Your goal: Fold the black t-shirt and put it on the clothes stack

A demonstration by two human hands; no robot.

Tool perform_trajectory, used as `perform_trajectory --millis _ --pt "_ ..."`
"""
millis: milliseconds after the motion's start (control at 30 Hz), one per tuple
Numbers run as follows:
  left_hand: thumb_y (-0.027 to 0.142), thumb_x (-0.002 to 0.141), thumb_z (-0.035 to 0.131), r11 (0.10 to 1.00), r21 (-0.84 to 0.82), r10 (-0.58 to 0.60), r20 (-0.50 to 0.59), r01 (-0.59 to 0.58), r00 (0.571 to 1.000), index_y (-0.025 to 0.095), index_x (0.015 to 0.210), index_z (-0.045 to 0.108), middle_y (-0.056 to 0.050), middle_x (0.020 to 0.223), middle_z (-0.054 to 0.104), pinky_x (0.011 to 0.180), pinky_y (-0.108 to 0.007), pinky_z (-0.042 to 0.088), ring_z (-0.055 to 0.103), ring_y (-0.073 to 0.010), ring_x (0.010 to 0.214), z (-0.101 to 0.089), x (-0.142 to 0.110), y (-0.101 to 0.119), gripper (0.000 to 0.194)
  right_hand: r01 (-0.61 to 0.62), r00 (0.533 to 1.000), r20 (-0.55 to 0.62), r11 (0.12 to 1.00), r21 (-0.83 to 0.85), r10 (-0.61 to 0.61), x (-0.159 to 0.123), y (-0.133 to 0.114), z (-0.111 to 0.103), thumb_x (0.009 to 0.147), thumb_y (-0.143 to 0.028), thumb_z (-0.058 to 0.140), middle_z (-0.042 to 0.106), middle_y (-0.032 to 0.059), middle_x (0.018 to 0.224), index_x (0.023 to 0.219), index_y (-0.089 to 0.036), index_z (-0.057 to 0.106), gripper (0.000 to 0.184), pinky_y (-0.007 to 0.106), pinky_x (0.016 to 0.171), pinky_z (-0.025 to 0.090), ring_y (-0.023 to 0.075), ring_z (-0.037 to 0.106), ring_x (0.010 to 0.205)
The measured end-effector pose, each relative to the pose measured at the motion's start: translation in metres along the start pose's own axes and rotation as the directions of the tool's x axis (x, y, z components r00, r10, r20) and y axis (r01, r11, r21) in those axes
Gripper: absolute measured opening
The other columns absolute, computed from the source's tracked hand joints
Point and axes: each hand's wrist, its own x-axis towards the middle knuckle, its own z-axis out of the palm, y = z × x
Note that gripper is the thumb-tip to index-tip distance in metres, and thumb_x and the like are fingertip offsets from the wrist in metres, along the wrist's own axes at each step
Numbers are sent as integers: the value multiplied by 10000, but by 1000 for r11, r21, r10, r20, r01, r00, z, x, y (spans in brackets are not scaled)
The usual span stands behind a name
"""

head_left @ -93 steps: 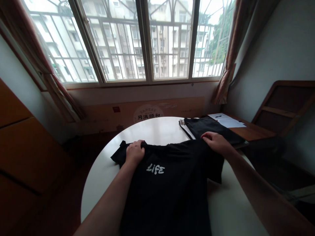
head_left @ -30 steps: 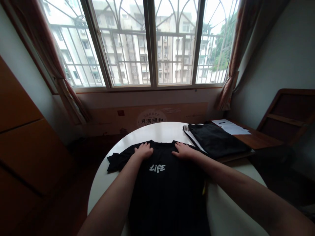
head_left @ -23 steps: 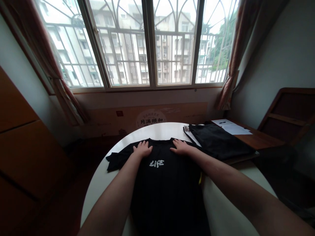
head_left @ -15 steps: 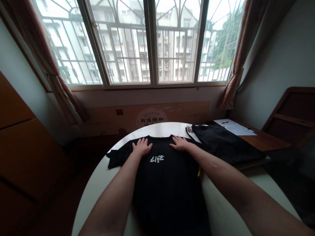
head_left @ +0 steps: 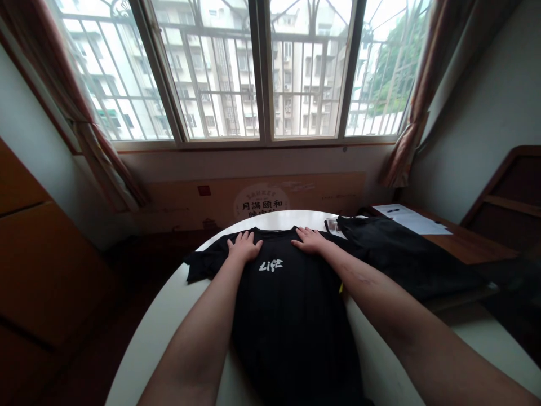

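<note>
A black T-shirt (head_left: 291, 316) with white lettering on its chest lies spread out, its collar toward the window. My left hand (head_left: 245, 247) rests on the shirt at the left shoulder, fingers spread flat. On the other side of the collar, my right hand (head_left: 310, 241) lies on the right shoulder with its fingers stretched out. Neither hand grips the cloth. The left sleeve reaches out to the side, while my right forearm hides part of the right side. A small yellow bit shows beside the shirt's right edge.
The shirt lies on a round white table (head_left: 156, 316). Dark folded cloth (head_left: 406, 254) lies at the right, near white papers (head_left: 416, 220) with a pen on a brown wooden surface (head_left: 477, 242). A printed cardboard box (head_left: 190, 197) stands below the window. A wooden cabinet (head_left: 34, 254) is at left.
Both hands stay flat on the shirt's shoulders, almost in the same place. The shirt's collar and left sleeve sit slightly higher in the picture, and the camera view has shifted a little.
</note>
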Motion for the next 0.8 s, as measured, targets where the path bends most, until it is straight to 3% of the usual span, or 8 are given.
perform_trajectory --millis 133,267,333,433,533,667,733,800 --pt "640 962 255 1000 4 -3 -37 3 999 237 1586 363 -97 1689 244 1197 -683 174 188 -369 1551 1 2 0 750 -3 1000 -27 1000 -20 3 5 2 2 985 -675 234 144 115 1710 1638 -141 166 847 512 1252 122 289 118 1577" --pt "522 985 295 998 46 -44 -145 51 989 186 1495 508 -172 1597 422 1160 -665 252 327 -392 1484 0 -9 6 646 -8 997 -81 999 -53 4 1 -2 2 999 -645 247 210 130 1695 1625 -134 226 808 513 1239 164 306 187 1561" --pt "406 997 295 995 70 -55 -205 71 977 137 1413 585 -212 1548 473 1168 -664 201 317 -398 1481 -1 -19 12 573 -25 990 -142 996 -84 13 -7 -10 0 1025 -556 263 263 168 1674 1599 -108 299 730 556 1228 144 346 220 1544" --pt "290 982 340 987 148 -8 -296 54 955 104 1372 606 -225 1583 414 1184 -654 120 229 -393 1517 -6 -39 20 507 -38 966 -257 989 -143 0 -27 -28 -6 1024 -323 326 298 225 1647 1558 -62 375 596 593 1223 54 385 205 1539" --pt "293 972 390 986 151 -10 -372 71 928 134 1378 597 -207 1602 392 1151 -648 213 275 -395 1492 -14 -66 20 483 36 941 -324 979 -201 -101 -59 -45 -12 949 -173 439 326 186 1646 1561 -120 392 616 536 1241 50 351 224 1540" --pt "335 971 407 993 51 -69 -495 108 866 169 1227 668 -174 1408 595 1039 -480 423 516 -332 1295 -31 -109 2 401 232 846 -451 958 -170 -285 -126 -57 -18 899 -160 508 500 149 1547 1405 -169 603 514 501 1215 231 341 392 1462" --pt "343 984 373 987 9 -143 -436 163 889 170 1189 677 -166 1291 660 957 -417 480 584 -312 1198 -40 -130 -12 406 327 829 -459 943 -66 -320 -169 -60 -20 884 -179 536 643 123 1399 1195 -189 732 368 431 1140 369 307 556 1322" --pt "337 985 358 975 -5 -213 -316 223 924 166 1182 686 -170 1247 684 920 -401 503 610 -319 1178 -49 -147 -26 419 380 856 -413 920 92 -312 -214 -63 -22 887 -182 528 750 80 1189 1087 -214 762 309 333 967 491 238 692 1084"
